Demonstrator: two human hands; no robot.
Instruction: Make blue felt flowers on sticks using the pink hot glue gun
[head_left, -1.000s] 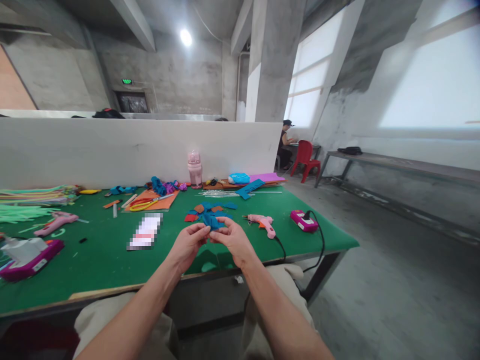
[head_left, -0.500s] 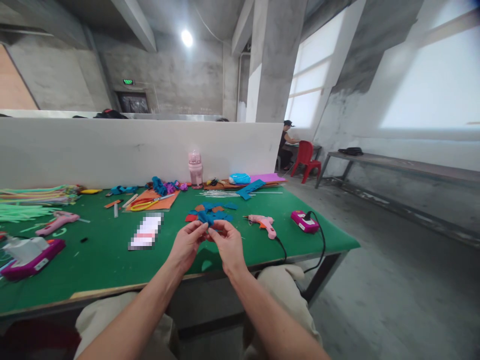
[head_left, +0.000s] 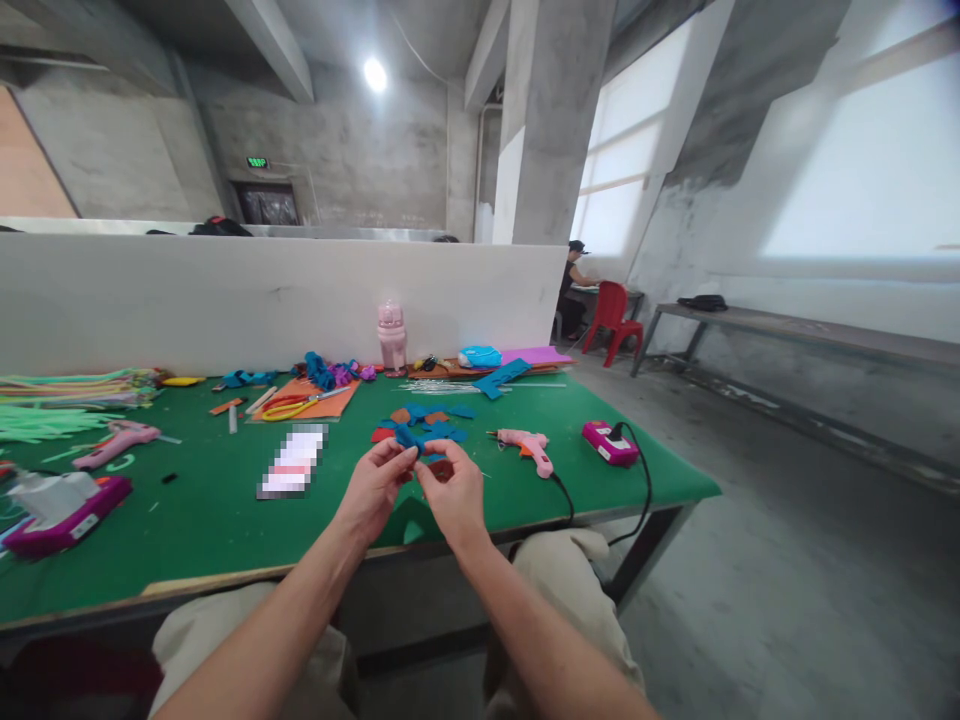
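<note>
A small blue piece [head_left: 409, 437] is pinched between my two hands, above the green table near its front edge. My left hand [head_left: 381, 482] has thumb and fingertips closed on its lower left side. On the right side, my right hand [head_left: 454, 487] holds it with the index finger and thumb; my fingers partly hide the piece. Just behind lie loose blue scraps [head_left: 444, 430] with some orange ones, and a red scrap [head_left: 381, 435] to the left. A pink glue gun [head_left: 528, 448] lies to the right of my hands.
A magenta power box [head_left: 610, 443] with a black cable is at the right. Left are a phone [head_left: 294, 462], scissors [head_left: 291, 405] and another glue gun [head_left: 116, 445]. Behind stand a pink bottle [head_left: 391, 340] and a white partition [head_left: 187, 300]. A person sits beyond.
The fingers of my right hand have shifted slightly around the blue piece, with the index finger now stretched straighter. Other objects have not moved.
</note>
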